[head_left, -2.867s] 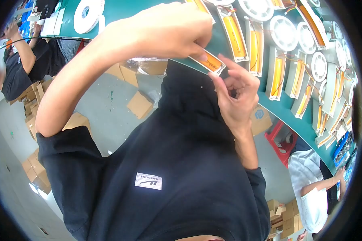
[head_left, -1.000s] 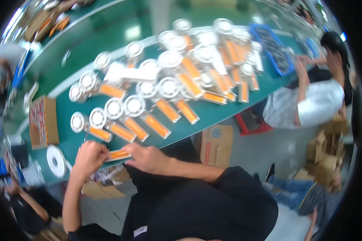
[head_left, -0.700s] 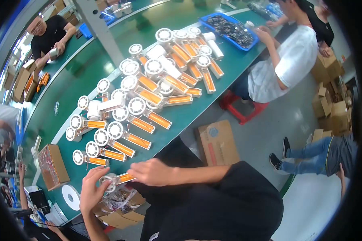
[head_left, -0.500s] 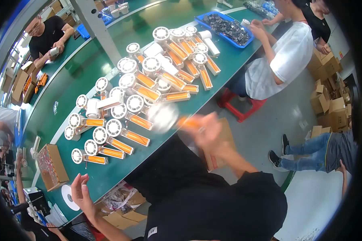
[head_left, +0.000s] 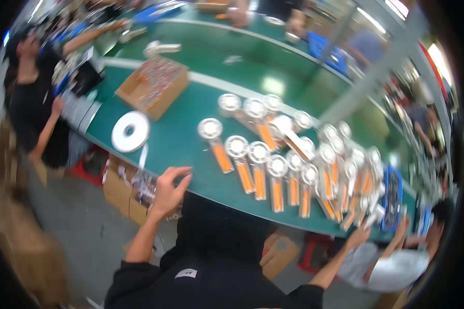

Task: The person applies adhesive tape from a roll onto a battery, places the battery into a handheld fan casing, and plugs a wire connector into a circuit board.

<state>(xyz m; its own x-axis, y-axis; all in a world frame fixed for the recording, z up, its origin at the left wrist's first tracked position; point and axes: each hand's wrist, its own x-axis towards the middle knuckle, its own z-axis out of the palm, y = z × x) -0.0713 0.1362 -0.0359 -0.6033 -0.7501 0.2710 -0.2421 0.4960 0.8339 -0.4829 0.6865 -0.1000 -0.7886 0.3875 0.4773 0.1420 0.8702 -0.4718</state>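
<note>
Over the table's near edge, my left hand (head_left: 171, 189) is raised with its thumb and fingers curved apart, holding nothing. A white roll (head_left: 130, 132) lies flat beyond it to the left, with a pale strip trailing from it. Far to the right, my right hand (head_left: 358, 236) reaches the end of a pile of handheld fans, its fingertips at a white part (head_left: 372, 220). Blur hides whether it grips that part. The fans have round white heads and open handles showing orange inside; one fan (head_left: 277, 180) lies in the near row.
A cardboard box (head_left: 154, 87) of small parts sits at the back left of the green table (head_left: 191, 144). A blue tray (head_left: 392, 198) of dark parts is on the right. Co-workers sit on both sides. A metal post (head_left: 366, 77) rises behind the fans.
My view has swung left. The fan that was in my right hand can no longer be made out there; that hand is now at the pile's right end. My left hand remains raised and empty.
</note>
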